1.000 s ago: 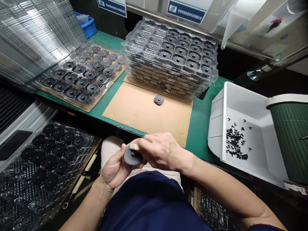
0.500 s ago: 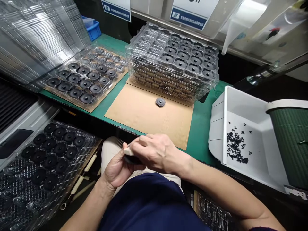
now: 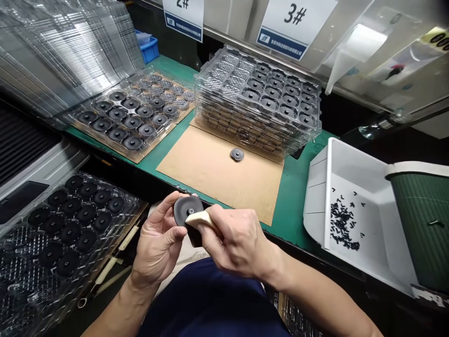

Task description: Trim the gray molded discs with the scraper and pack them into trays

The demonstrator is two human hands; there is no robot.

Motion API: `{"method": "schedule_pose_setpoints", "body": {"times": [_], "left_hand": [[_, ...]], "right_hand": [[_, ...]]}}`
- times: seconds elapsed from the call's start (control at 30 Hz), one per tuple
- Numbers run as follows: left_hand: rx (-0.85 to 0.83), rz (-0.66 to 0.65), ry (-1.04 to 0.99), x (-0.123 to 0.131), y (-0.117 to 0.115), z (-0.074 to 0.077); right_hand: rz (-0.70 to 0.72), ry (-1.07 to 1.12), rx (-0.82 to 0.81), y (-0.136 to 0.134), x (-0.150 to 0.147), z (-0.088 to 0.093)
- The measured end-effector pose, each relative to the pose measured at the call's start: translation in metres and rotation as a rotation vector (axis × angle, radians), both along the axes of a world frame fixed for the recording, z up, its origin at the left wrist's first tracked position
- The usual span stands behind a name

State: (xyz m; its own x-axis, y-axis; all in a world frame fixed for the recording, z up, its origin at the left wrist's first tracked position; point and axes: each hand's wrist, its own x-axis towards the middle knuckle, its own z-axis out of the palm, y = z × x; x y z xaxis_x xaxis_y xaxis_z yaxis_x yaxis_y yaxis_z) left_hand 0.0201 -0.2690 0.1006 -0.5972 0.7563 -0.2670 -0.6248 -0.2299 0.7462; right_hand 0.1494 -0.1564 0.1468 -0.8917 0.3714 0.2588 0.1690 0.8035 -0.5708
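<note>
My left hand [image 3: 156,245] grips a round black rubber disc [image 3: 185,208] by its edge, its face turned up toward me. Against the disc's centre, my right hand [image 3: 233,243] pinches a small tool with a pale tip [image 3: 199,220]; its dark lower end pokes out below my fingers. Both hands are over my lap, just in front of the green bench edge. One more black disc [image 3: 237,154] lies alone on the cardboard sheet [image 3: 210,168].
A stack of clear blister trays [image 3: 259,100] with discs stands at the back. Another partly filled tray [image 3: 129,117] lies left, and a third tray [image 3: 63,224] sits low at my left. A white bin [image 3: 354,210] holding small black trimmings is on the right.
The disc was tilted up so its face shows, and both hands rose slightly. The camera view tipped upward.
</note>
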Motion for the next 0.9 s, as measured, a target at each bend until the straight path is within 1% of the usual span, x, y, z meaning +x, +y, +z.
{"method": "schedule_pose_setpoints", "body": {"times": [0.07, 0.2, 0.27, 0.33, 0.37, 0.47, 0.5, 0.6, 0.63, 0.73, 0.77, 0.87, 0.9], "left_hand": [[-0.018, 0.002, -0.005, -0.001, -0.001, -0.003], [-0.051, 0.044, 0.021, -0.001, -0.004, -0.007], [-0.053, 0.044, 0.035, -0.001, -0.004, -0.006], [-0.055, 0.029, 0.043, -0.001, -0.005, -0.005], [-0.057, 0.022, 0.044, -0.001, -0.005, -0.004], [-0.047, 0.005, 0.042, -0.001, -0.006, -0.003], [-0.041, -0.005, 0.043, -0.001, -0.006, -0.003], [-0.022, -0.045, 0.036, -0.002, -0.007, -0.004], [-0.021, -0.058, 0.025, -0.002, -0.007, -0.005], [-0.017, -0.078, -0.011, -0.002, -0.008, -0.007], [-0.015, -0.084, -0.017, -0.002, -0.008, -0.007], [-0.017, -0.105, -0.033, -0.002, -0.008, -0.008], [-0.021, -0.113, -0.042, -0.002, -0.008, -0.008]], "right_hand": [[-0.020, -0.014, -0.003, 0.000, 0.002, -0.004], [-0.001, -0.028, -0.034, 0.004, 0.003, -0.010], [-0.045, -0.040, -0.028, 0.006, 0.005, -0.012], [-0.084, -0.046, -0.030, 0.008, 0.006, -0.013], [-0.076, -0.041, -0.046, 0.008, 0.007, -0.013], [0.013, -0.019, -0.099, 0.009, 0.008, -0.013], [0.013, -0.015, -0.098, 0.009, 0.009, -0.014], [-0.065, -0.017, -0.082, 0.013, 0.009, -0.014], [-0.063, -0.016, -0.090, 0.014, 0.010, -0.014], [0.048, 0.004, -0.113, 0.015, 0.012, -0.013], [0.058, 0.011, -0.109, 0.015, 0.013, -0.013], [-0.038, 0.009, -0.099, 0.016, 0.015, -0.011], [-0.046, 0.003, -0.106, 0.016, 0.016, -0.011]]}}
